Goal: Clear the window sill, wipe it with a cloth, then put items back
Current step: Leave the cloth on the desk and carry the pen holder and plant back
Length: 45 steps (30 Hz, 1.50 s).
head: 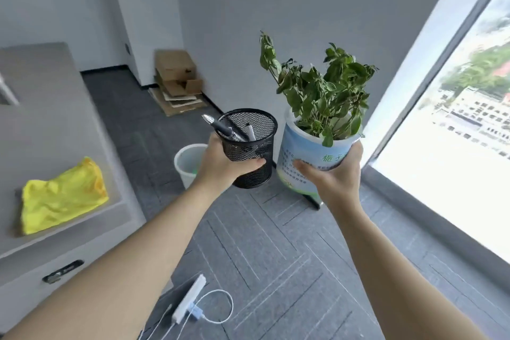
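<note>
My left hand (220, 163) grips a black mesh pen holder (252, 146) with a few pens in it, held up in mid-air over the floor. My right hand (335, 174) holds a white and blue plant pot (306, 154) with a leafy green plant (323, 91) in it, right beside the pen holder. The grey window sill (430, 218) runs along the right under the bright window. A yellow cloth (60, 196) lies crumpled on the grey desk (41, 119) at the left.
A white waste bin (189, 163) stands on the grey carpet below my left hand. Flattened cardboard boxes (176, 80) lean in the far corner. A white power strip (190, 298) with a cable lies on the floor near my feet. A drawer handle (62, 270) shows on the desk front.
</note>
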Tool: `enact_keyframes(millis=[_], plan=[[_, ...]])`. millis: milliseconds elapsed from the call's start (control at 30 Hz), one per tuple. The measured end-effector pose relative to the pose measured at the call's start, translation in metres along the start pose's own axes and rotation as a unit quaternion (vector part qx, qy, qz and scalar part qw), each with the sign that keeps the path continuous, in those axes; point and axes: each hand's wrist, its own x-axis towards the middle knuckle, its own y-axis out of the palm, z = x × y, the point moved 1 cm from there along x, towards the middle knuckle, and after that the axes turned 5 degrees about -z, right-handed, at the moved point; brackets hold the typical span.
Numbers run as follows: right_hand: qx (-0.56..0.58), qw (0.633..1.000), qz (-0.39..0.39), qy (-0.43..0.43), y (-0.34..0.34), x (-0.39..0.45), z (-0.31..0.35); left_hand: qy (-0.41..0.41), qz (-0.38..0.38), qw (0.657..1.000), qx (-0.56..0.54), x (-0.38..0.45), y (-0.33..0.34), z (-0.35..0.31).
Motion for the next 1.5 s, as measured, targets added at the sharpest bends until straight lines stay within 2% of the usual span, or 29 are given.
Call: enact_keyframes(millis=[233,467,733,900,1067,1267,1500], plan=[[-0.053,0.984,-0.164,0.037,-0.170,0.031,-0.041,0.028,0.142,0.989,-0.004,0.009,0.194,-0.031],[-0.079,0.951,-0.289,0.078,-0.300,0.079,-0.099,0.059,0.291,0.955,0.012,0.032,0.379,-0.044],[-0.115,0.906,-0.392,0.109,-0.432,0.167,-0.167,0.081,0.373,0.924,0.012,0.072,0.579,-0.063],[-0.113,0.889,-0.422,0.138,-0.501,0.206,-0.211,0.066,0.392,0.917,0.024,0.084,0.681,-0.061],[-0.105,0.889,-0.423,0.142,-0.575,0.253,-0.270,0.058,0.408,0.910,0.043,0.089,0.787,-0.052],[-0.120,0.889,-0.409,0.167,-0.662,0.310,-0.352,0.014,0.389,0.920,0.047,0.099,0.903,-0.014],[-0.135,0.882,-0.393,0.221,-0.718,0.365,-0.452,-0.042,0.381,0.921,0.072,0.134,1.005,0.047]])
